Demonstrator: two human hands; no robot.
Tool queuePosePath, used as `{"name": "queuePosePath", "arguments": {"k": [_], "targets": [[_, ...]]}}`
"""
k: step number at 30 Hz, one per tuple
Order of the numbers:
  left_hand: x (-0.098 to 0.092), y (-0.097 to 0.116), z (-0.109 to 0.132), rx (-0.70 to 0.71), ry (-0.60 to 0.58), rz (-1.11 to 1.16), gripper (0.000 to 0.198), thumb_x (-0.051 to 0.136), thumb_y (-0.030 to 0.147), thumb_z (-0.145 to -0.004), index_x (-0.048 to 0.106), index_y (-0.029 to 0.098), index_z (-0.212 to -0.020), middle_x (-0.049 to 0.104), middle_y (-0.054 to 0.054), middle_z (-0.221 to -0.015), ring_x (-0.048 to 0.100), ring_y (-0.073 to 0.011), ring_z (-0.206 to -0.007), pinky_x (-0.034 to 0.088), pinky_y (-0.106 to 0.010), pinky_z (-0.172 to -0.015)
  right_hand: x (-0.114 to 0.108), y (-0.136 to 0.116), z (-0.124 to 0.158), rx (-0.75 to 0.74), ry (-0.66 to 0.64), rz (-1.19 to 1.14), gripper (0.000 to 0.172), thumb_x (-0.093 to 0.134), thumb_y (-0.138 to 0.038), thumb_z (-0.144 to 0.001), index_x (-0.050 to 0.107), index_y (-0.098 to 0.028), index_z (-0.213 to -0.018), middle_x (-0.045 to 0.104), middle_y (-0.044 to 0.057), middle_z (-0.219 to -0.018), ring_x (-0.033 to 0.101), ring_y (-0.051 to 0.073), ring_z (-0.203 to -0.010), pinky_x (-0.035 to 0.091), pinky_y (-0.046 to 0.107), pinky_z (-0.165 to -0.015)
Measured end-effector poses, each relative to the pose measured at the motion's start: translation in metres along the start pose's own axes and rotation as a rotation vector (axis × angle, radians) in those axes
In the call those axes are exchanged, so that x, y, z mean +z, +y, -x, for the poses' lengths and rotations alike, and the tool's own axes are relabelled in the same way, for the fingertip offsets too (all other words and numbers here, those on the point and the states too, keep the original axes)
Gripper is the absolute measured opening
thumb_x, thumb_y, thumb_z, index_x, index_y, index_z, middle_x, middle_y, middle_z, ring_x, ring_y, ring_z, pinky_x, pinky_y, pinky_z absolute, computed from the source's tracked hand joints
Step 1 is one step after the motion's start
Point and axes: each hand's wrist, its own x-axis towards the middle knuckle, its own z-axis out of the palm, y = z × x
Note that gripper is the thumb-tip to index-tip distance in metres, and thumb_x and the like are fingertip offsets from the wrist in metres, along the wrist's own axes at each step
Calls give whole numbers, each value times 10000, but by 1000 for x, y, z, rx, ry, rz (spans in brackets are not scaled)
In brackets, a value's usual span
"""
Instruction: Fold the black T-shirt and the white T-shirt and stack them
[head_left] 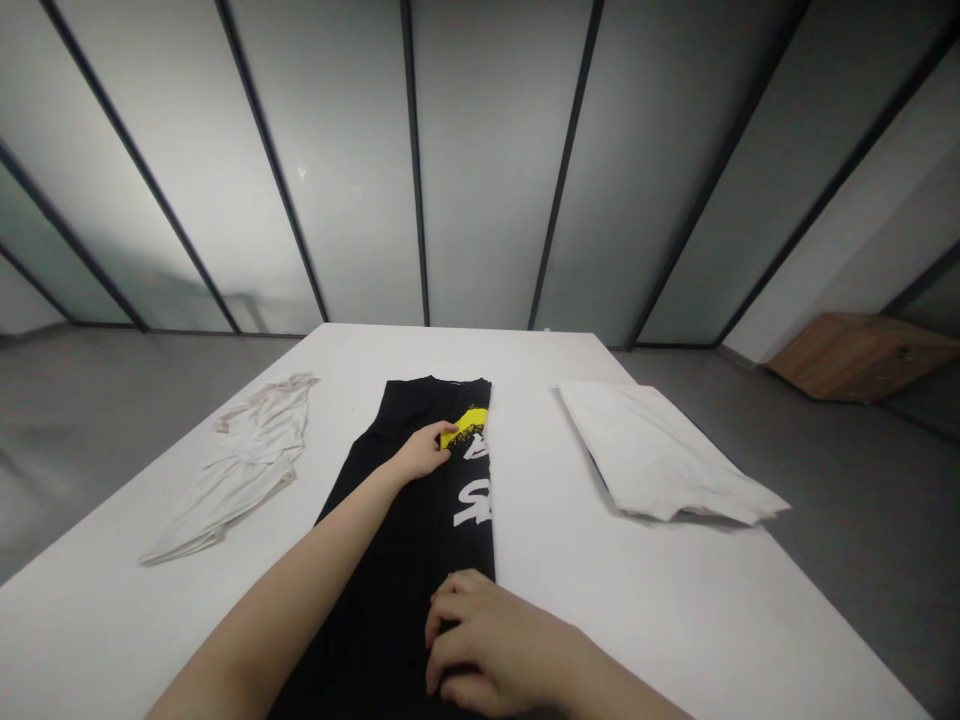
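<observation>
A black garment with white lettering and a yellow patch lies folded into a long strip down the middle of the white table. My left hand reaches far forward and rests on the strip's upper part, fingertips curled against the fold beside the yellow patch. At the near end my right hand lies on the cloth with its fingers bent, pressing down by the strip's right edge.
A crumpled cream garment lies on the table's left side. A folded white stack sits on the right, near the table's edge. Glass panels stand behind the table, and a wooden cabinet is on the floor at far right.
</observation>
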Motion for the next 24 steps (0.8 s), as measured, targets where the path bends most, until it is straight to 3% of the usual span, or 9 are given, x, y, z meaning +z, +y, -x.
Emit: {"name": "queuePosePath", "arguments": {"k": [5,8,10,13,15,18,20,24], "targets": [[2,0,12,201,76,-335,421,582,112,-893,706,199,-1286,722,-97,-1205,675,-241,-1056,515,-372,-1008,3,3,-1,1,-44,-47,242,781,-359,-920,770,-273,-1147,716,9,-1085,633,182,-1036,435,324,-992],[2,0,23,239,88,-518,389,575,326,-990,678,227,-1352,689,-123,-1337,622,-309,-1178,470,-477,-1073,0,4,-2,54,-44,-43,256,771,-354,-932,771,-270,-1174,710,23,-1094,637,180,-1008,461,320,-970],[2,-2,29,219,73,-587,484,551,490,-1010,630,266,-1430,629,-124,-1464,574,-354,-1255,457,-538,-1066,-2,3,-1,117,-14,-6,367,803,-435,-905,752,-304,-1243,692,49,-1225,612,229,-1153,454,370,-1034],[2,-5,33,200,32,-606,546,495,563,-1024,574,304,-1499,559,-101,-1568,500,-366,-1367,423,-565,-1094,-5,-1,3,196,16,22,686,826,-547,-855,613,-337,-1473,509,103,-1582,388,350,-1498,327,514,-1219],[2,-6,31,191,22,-605,515,450,520,-1049,568,314,-1507,552,-86,-1581,480,-346,-1400,405,-554,-1117,-8,-4,6,199,-15,0,772,798,-551,-877,513,-349,-1565,351,102,-1713,215,387,-1601,202,587,-1282],[2,-8,26,155,26,-604,470,374,386,-1075,582,332,-1493,568,-61,-1572,482,-319,-1409,411,-539,-1113,-9,-8,6,155,-72,-31,554,718,-481,-954,598,-389,-1487,327,41,-1734,153,371,-1627,109,630,-1297],[2,-9,23,141,26,-597,474,352,326,-1072,589,352,-1482,580,-47,-1561,488,-311,-1405,424,-535,-1098,-7,-10,4,128,-81,-20,361,669,-355,-979,709,-375,-1338,402,1,-1699,183,336,-1626,106,615,-1303],[2,-9,22,151,40,-595,467,368,332,-1069,592,369,-1478,584,-40,-1557,491,-312,-1398,427,-534,-1095,0,-11,0,57,-64,26,205,657,-248,-945,778,-286,-1106,524,10,-1613,257,297,-1606,150,547,-1312]]}}
